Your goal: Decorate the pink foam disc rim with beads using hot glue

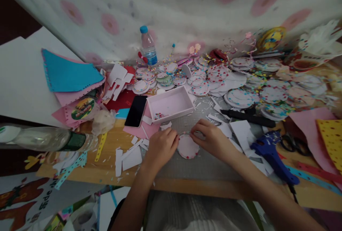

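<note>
A white round disc with small red dots around its rim lies flat on the grey mat, between my two hands. My left hand has its fingers curled together against the upper left edge of the disc. At the upper right edge, the thumb and index finger of my right hand are pinched close; anything small between them is hidden. Just beyond my hands stands an open white box with a few tiny red and coloured pieces in its near left corner.
Piles of decorated discs fill the back. A phone lies left of the box. At right are a blue glue gun, scissors and paper scraps. A bottle stands behind; another bottle lies at left.
</note>
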Motion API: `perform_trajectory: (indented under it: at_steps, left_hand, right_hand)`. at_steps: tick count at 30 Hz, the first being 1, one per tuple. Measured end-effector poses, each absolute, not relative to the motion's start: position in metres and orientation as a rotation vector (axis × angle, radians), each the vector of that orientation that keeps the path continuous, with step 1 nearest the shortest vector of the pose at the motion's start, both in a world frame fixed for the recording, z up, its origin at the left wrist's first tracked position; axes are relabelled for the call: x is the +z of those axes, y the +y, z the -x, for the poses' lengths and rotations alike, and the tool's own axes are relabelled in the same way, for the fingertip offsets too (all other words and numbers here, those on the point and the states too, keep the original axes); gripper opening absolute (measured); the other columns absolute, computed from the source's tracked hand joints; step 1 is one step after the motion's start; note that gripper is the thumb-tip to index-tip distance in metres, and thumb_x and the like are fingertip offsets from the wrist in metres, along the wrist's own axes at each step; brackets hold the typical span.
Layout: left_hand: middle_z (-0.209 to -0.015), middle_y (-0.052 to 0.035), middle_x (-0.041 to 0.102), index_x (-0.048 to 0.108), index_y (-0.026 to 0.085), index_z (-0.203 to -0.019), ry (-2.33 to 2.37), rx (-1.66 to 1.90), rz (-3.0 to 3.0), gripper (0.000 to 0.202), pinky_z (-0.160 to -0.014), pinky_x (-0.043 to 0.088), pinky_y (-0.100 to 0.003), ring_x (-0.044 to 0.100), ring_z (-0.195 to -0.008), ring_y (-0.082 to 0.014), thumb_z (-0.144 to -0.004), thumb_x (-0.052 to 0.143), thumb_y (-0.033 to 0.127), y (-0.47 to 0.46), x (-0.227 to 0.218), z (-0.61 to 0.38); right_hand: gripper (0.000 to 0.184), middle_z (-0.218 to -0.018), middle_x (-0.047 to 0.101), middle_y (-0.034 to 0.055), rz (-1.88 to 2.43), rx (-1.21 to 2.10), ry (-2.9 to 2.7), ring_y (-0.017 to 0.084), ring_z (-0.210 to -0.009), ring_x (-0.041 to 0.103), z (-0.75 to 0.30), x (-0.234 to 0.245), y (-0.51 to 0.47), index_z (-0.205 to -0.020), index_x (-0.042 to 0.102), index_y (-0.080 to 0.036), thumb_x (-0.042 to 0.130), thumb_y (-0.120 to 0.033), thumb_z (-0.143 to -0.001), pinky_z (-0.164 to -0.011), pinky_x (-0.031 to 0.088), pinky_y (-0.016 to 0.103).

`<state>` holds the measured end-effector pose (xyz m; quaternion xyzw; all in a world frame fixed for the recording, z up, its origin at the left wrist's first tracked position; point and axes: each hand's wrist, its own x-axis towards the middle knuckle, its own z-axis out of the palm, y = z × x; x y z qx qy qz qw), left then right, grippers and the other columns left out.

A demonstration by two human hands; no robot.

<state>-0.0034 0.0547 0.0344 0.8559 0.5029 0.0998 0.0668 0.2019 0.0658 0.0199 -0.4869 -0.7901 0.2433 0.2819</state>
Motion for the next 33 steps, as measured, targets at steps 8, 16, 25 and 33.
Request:
perform_trajectory:
  at_steps: [8,16,25,33]
  left_hand:
    - [-0.072,-0.0011,0.061,0.057,0.020,-0.073,1.586,0.460,-2.534,0.022,-0.061,0.037,-0.029,0.058,-0.068,-0.0165,-0.091,0.053,0.031,0.054,0.027,-0.005]
    - [-0.063,-0.0004,0.059,0.053,0.020,-0.064,1.641,0.602,-2.518,0.032,-0.060,0.034,-0.029,0.056,-0.062,-0.0151,-0.093,0.051,0.032,0.052,0.023,-0.010]
    - [-0.059,-0.0009,0.059,0.053,0.020,-0.061,1.702,0.691,-2.484,0.032,-0.059,0.033,-0.029,0.055,-0.059,-0.0156,-0.092,0.054,0.028,0.043,0.019,-0.015]
    - [-0.059,-0.0014,0.059,0.051,0.020,-0.060,1.740,0.703,-2.406,0.031,-0.057,0.031,-0.029,0.055,-0.058,-0.0161,-0.090,0.057,0.026,0.040,0.019,-0.016]
  right_hand:
    - [0.009,-0.077,0.054,0.0033,1.358,0.625,-2.099,0.017,-0.068,0.055,-0.200,0.019,0.063,-0.075,0.058,-0.020,0.057,-0.015,-0.083,-0.062,0.043,0.029]
    - [0.016,-0.073,0.050,0.0016,1.401,0.613,-2.102,0.015,-0.065,0.051,-0.198,0.022,0.058,-0.069,0.051,-0.020,0.056,-0.014,-0.083,-0.059,0.039,0.027]
    - [0.023,-0.065,0.045,-0.0013,1.455,0.523,-2.071,0.014,-0.057,0.047,-0.192,0.021,0.053,-0.064,0.040,-0.023,0.055,-0.014,-0.079,-0.054,0.034,0.027]
    - [0.022,-0.068,0.048,-0.0001,1.490,0.430,-2.089,0.016,-0.060,0.050,-0.185,0.022,0.047,-0.067,0.038,-0.023,0.053,-0.012,-0.079,-0.055,0.035,0.027]
